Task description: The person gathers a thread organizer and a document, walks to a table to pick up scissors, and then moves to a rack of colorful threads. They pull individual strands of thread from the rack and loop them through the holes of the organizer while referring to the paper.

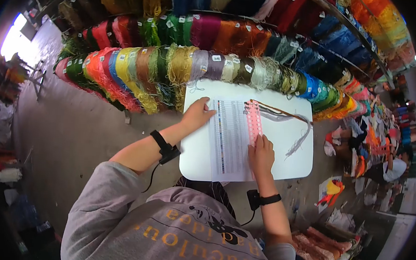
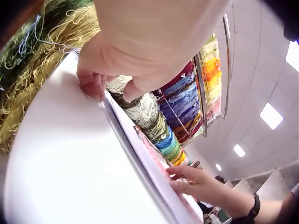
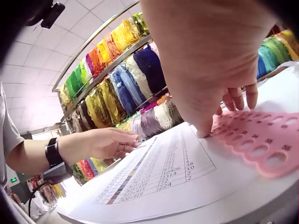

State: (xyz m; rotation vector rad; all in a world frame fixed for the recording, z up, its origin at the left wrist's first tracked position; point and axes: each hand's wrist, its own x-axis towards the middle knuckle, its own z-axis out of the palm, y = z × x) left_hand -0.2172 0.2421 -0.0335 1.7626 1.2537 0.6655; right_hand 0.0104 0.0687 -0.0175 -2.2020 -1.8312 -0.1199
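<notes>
The left hand point(image 1: 198, 116) touches the upper left corner of a printed chart sheet point(image 1: 228, 145) on a white board point(image 1: 287, 158); in the left wrist view its bent fingertips point(image 2: 96, 88) are at the sheet's edge, thumb apart. The right hand point(image 1: 262, 156) rests on the lower part of a pink holed card point(image 1: 253, 117) lying along the sheet's right side. In the right wrist view its thumb point(image 3: 203, 129) touches down by the card's edge, fingers point(image 3: 238, 98) across the numbered pink card point(image 3: 266, 140). Brown and grey threads point(image 1: 298, 145) run from the card's top to the right.
Racks of coloured yarn hanks point(image 1: 216, 66) stand right behind the board's far edge. A small blue thread point(image 1: 196, 88) lies at the board's upper left corner. A person point(image 1: 393, 169) is at the far right; folded yarn bundles point(image 1: 322, 249) lie at the lower right.
</notes>
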